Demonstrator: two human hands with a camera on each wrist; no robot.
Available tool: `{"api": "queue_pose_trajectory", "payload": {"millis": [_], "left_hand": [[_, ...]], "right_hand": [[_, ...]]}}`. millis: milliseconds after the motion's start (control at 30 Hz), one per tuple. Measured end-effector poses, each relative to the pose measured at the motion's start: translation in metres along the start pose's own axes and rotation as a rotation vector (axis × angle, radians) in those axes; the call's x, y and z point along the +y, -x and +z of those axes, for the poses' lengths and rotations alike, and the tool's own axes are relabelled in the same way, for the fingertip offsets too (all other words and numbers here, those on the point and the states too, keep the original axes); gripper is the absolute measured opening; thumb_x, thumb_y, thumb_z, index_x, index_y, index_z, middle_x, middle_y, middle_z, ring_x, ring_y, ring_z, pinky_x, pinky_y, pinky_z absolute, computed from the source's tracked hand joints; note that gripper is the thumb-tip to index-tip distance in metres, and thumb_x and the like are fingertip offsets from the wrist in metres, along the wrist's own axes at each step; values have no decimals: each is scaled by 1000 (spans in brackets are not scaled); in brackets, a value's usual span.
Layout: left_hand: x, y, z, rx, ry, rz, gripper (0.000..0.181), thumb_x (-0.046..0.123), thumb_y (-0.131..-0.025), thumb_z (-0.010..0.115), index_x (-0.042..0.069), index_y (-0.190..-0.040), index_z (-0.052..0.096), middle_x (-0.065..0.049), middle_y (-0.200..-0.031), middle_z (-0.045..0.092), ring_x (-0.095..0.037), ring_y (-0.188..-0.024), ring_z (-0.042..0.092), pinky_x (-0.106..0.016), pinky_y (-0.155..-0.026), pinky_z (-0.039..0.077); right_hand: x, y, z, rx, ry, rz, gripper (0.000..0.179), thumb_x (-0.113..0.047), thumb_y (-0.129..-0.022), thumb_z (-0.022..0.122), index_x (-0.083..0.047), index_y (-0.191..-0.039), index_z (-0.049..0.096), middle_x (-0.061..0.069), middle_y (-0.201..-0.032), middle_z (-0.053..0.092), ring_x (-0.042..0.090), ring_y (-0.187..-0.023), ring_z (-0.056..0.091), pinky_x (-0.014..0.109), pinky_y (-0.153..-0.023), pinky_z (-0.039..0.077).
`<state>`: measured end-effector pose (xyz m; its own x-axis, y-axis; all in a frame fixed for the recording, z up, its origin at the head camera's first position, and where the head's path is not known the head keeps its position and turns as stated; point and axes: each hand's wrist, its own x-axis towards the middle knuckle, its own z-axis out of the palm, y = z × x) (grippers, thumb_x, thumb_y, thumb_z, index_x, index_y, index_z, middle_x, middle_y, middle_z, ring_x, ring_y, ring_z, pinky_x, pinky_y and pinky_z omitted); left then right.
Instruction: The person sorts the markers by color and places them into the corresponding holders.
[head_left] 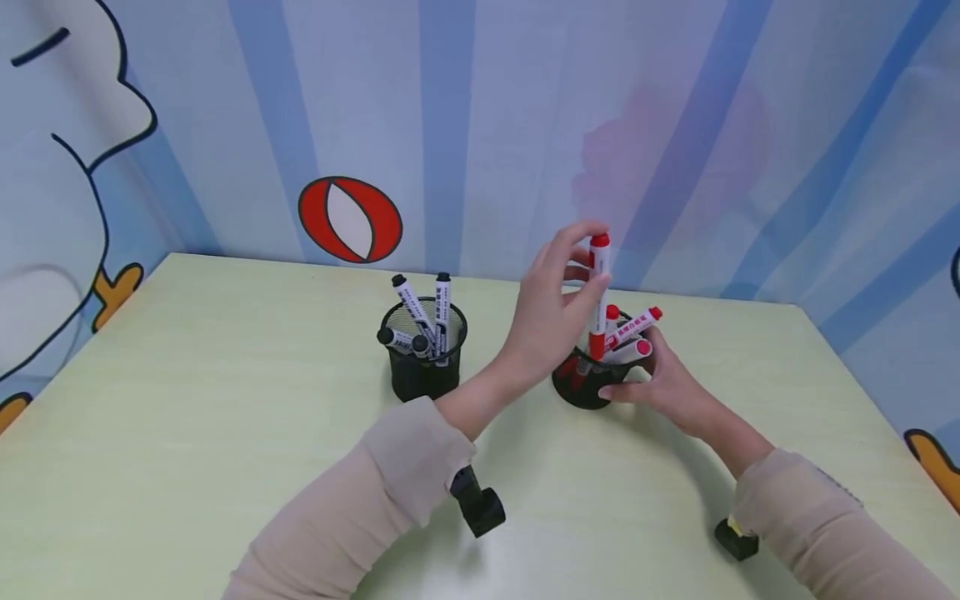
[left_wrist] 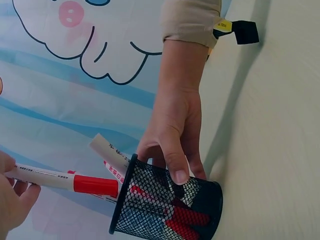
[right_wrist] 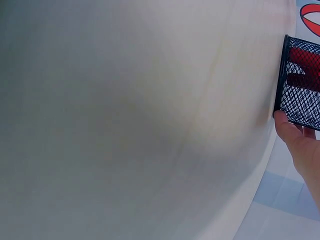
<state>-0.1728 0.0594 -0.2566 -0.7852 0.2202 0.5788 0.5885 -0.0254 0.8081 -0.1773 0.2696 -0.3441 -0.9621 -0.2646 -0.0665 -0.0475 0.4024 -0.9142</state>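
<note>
My left hand (head_left: pixel 551 312) pinches a red marker (head_left: pixel 599 287) upright, fingertips near its top end. The marker's red lower end is at the mouth of the right-hand black mesh pen cup (head_left: pixel 583 387). Several other red markers (head_left: pixel 633 327) lean inside that cup, their lower parts visible through the mesh in the left wrist view. My right hand (head_left: pixel 667 387) grips the same cup from its right side, the thumb (left_wrist: pixel 178 165) across the mesh wall. In the right wrist view, only part of the cup (right_wrist: pixel 300 95) shows, with the thumb close to its base rim.
A second black mesh cup (head_left: pixel 425 375) stands to the left on the pale table (head_left: pixel 247 442), holding several black-capped markers (head_left: pixel 442 308). Behind the table hangs a blue-striped cartoon backdrop (head_left: pixel 510 125). A small black device (head_left: pixel 480 504) is strapped at the left wrist.
</note>
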Motion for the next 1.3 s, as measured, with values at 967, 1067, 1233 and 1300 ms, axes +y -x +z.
{"api": "queue_pose_trajectory", "payload": {"millis": [967, 1067, 1233, 1300], "left_hand": [[-53, 20, 17, -55, -151, -67, 41, 3, -91, 57, 12, -130, 45, -10, -110, 50, -17, -92, 55, -16, -75, 51], [-54, 20, 19, -62, -174, -66, 42, 3, -91, 58, 12, -130, 46, -9, -108, 51, -15, -91, 55, -15, -75, 50], [-56, 21, 18, -78, -198, -45, 43, 3, -90, 59, 11, -130, 45, -10, -108, 51, -15, -92, 55, -14, -76, 49], [-57, 21, 17, -91, -201, -29, 43, 3, -90, 59, 10, -130, 45, -10, -108, 51, -16, -93, 55, -14, -77, 49]], "right_hand": [[2, -1, -1, -12, -1, -22, 89, -6, -78, 74, -14, -143, 14, 13, -138, 31, 36, -130, 27, 59, -103, 26], [2, -1, -1, -10, 12, -13, 89, -7, -78, 74, -14, -143, 13, 13, -139, 31, 36, -131, 27, 60, -103, 26], [2, -1, -1, -8, 15, -9, 90, -8, -78, 74, -14, -143, 13, 13, -138, 31, 36, -130, 28, 58, -102, 29], [1, -1, -1, -8, 15, -11, 90, -8, -78, 74, -15, -143, 13, 12, -138, 32, 35, -129, 30, 57, -101, 30]]}}
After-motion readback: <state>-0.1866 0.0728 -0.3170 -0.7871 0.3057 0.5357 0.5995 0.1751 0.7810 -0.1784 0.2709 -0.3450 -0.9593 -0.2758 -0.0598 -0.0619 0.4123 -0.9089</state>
